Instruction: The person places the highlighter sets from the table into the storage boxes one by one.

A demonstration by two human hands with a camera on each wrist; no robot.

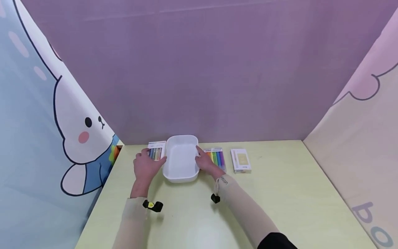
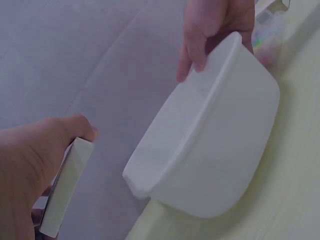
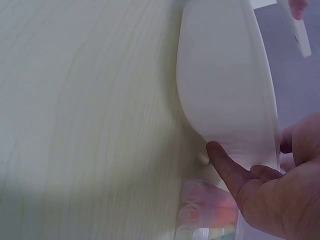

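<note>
My left hand (image 1: 147,166) holds a flat white box (image 1: 157,150) by its edges, with a row of muted coloured sticks showing on its front. In the left wrist view this box (image 2: 67,186) is raised and seen edge-on, apart from the tub. A white plastic tub (image 1: 181,159) stands between the hands, with bare insides. My right hand (image 1: 206,162) grips the tub's right rim. In the right wrist view, some fingers of that hand (image 3: 277,195) reach over the rim, while another lies along the outer wall (image 3: 225,90).
Just right of the tub lies a clear pack of rainbow-coloured markers (image 1: 218,158), partly behind the right hand. Farther right is a white box (image 1: 240,160) with a yellowish panel. A purple backdrop (image 1: 199,76) rises behind the pale wood table (image 1: 280,193); printed cloths flank it.
</note>
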